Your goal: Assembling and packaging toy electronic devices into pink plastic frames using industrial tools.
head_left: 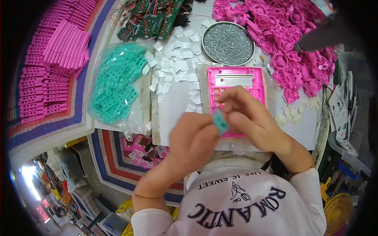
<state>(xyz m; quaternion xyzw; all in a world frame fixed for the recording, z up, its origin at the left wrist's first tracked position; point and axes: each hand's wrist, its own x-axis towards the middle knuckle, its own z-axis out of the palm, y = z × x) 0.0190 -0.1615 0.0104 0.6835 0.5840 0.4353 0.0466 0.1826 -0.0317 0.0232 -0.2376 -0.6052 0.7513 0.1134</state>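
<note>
So the left hand (pixel 193 137) looks pinched on a small teal piece (pixel 221 121), held over the lower part of the open pink casing (pixel 258 84) on the tabletop (pixel 169 114). Right hand (pixel 258 128) has curled fingers beside it; too blurry to tell if they grip. Silvery strip (pixel 234 80) is already in; I'd guess the teal bit still needs seating, with plenty more in the bag (pixel 118 82).

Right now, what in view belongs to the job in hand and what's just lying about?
Likely in the job:
- teal piece, between left hand and right hand
- pink casing, beneath them
- bagged teal pieces and silvery small parts, probably supplies

Apparently lying about:
- round yellow slatted object, lower right
- grey box, lower left
</note>
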